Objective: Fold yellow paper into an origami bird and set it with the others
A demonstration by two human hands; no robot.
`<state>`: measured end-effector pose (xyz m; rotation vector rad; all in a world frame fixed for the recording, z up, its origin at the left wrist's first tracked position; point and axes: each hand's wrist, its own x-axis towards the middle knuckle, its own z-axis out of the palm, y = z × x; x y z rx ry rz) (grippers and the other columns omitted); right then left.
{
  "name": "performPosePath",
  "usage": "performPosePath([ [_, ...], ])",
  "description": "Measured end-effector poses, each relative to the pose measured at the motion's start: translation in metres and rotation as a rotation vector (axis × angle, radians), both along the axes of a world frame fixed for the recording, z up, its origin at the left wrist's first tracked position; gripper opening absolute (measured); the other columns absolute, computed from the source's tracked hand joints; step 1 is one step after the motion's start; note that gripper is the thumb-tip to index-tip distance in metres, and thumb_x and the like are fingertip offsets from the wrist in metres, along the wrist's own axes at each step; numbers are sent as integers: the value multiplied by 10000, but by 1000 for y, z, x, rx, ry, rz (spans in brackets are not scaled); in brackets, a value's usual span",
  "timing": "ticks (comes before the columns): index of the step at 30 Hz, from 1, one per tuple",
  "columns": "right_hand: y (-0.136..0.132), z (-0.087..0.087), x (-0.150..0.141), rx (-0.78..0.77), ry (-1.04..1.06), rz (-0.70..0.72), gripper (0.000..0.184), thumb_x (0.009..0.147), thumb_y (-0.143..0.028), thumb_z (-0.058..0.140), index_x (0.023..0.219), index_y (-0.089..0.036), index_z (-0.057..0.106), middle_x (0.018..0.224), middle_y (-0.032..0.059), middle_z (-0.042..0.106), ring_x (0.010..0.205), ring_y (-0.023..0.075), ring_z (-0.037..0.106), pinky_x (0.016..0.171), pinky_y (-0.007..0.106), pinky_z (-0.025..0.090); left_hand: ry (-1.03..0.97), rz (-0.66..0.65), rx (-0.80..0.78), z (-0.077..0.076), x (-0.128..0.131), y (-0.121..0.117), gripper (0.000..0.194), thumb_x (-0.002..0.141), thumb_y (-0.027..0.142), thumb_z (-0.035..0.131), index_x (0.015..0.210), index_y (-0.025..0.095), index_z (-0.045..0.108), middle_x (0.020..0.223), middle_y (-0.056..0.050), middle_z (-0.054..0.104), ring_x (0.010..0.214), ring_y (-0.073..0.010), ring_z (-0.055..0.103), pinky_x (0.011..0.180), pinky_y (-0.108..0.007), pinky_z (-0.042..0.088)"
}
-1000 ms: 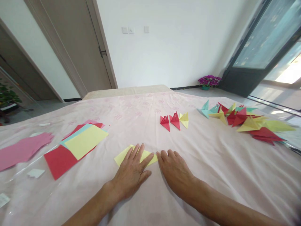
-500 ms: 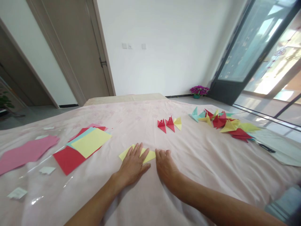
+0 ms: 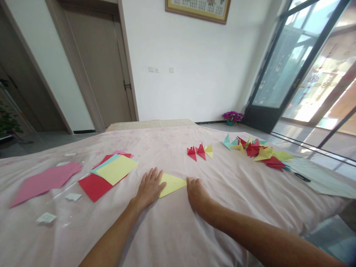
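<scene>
A yellow folded paper (image 3: 172, 184) lies on the pink cloth in front of me, its narrow point to the right. My left hand (image 3: 150, 186) rests flat over its left end, fingers stretched out and the thumb on the paper. At the right point, my right hand (image 3: 198, 193) is closed, with curled fingertips on the tip; its thumb is hidden. Beyond the hands stand two red paper cranes (image 3: 200, 151) and a yellow one (image 3: 209, 151) in a row.
Left are a yellow sheet (image 3: 118, 170) over blue and red sheets (image 3: 94, 187), pink sheets (image 3: 47, 180) and white scraps (image 3: 46, 218). On the right lies a pile of folded cranes (image 3: 263, 152), near a black pen (image 3: 302, 177) and a pale sheet (image 3: 325, 178).
My left hand has slid leftward along the yellow paper, uncovering its middle. My right hand stays at the right tip. The camera view has tilted up.
</scene>
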<state>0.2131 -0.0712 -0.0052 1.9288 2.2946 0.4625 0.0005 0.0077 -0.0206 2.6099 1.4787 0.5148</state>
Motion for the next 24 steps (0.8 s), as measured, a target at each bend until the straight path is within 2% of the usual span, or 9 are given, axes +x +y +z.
performPosePath([
  [3, 4, 20, 11, -63, 77, -22, 304, 750, 4, 468, 921, -93, 699, 940, 222, 627, 848, 305, 567, 719, 428, 430, -74, 74, 48, 4, -20, -3, 428, 986, 318, 329, 1295, 137, 563, 1399, -159, 535, 1353, -270, 422, 1105, -460, 303],
  [6, 15, 44, 20, -95, 182, -27, 225, 761, -27, 506, 856, -100, 697, 883, 192, 638, 811, 274, 597, 717, 387, 421, -139, 131, 107, 12, -26, -17, 399, 998, 309, 292, 1087, 172, 657, 1239, -127, 649, 1273, -265, 490, 1097, -483, 291],
  [10, 32, 62, 11, -85, 377, 38, 303, 855, -170, 491, 1112, -185, 650, 1045, 133, 646, 978, 260, 577, 809, 362, 397, -173, 89, 134, 21, -10, -40, 266, 943, 407, 461, 914, 233, 660, 1007, -57, 691, 1101, -243, 576, 1072, -465, 312],
  [12, 39, 59, 3, -104, 486, 80, 380, 807, -245, 575, 1184, -231, 617, 1110, 95, 642, 1038, 251, 554, 841, 340, 383, -186, 84, 130, 22, 0, -47, 245, 844, 458, 606, 919, 230, 656, 1016, -61, 680, 1150, -283, 547, 1070, -504, 305],
  [15, 50, 46, -4, -131, 663, 66, 207, 755, -217, 586, 935, -210, 687, 1017, 69, 668, 990, 227, 565, 812, 305, 376, -236, 45, 76, 21, 7, -50, 206, 728, 361, 718, 889, 242, 666, 1122, -51, 662, 1263, -322, 473, 1090, -552, 269],
  [16, 54, 41, -3, -130, 732, 40, 140, 763, -208, 562, 836, -193, 681, 964, 69, 674, 953, 219, 574, 788, 298, 377, -259, 26, 55, 20, 8, -49, 155, 723, 298, 709, 864, 248, 670, 1137, -41, 660, 1269, -315, 474, 1096, -551, 266],
  [18, 64, 31, 1, -126, 889, -34, 155, 789, -215, 512, 710, -170, 637, 835, 66, 674, 845, 202, 591, 721, 282, 383, -292, 1, 34, 19, 8, -47, 106, 738, 186, 652, 820, 250, 669, 1133, -27, 665, 1258, -285, 494, 1108, -532, 267],
  [21, 77, 22, 10, -157, 1169, -142, 234, 817, -288, 469, 656, -166, 588, 641, 42, 639, 660, 176, 595, 603, 255, 391, -303, -21, 105, 17, 7, -43, 144, 782, 122, 577, 802, 240, 656, 1116, -38, 671, 1237, -263, 515, 1108, -513, 297],
  [24, 83, 17, 16, -223, 1473, -193, 288, 825, -377, 435, 689, -175, 588, 592, 34, 637, 568, 176, 606, 538, 254, 425, -335, -40, 260, 16, 6, -40, 163, 851, 158, 537, 913, 238, 664, 1205, -72, 637, 1231, -264, 518, 1083, -503, 358],
])
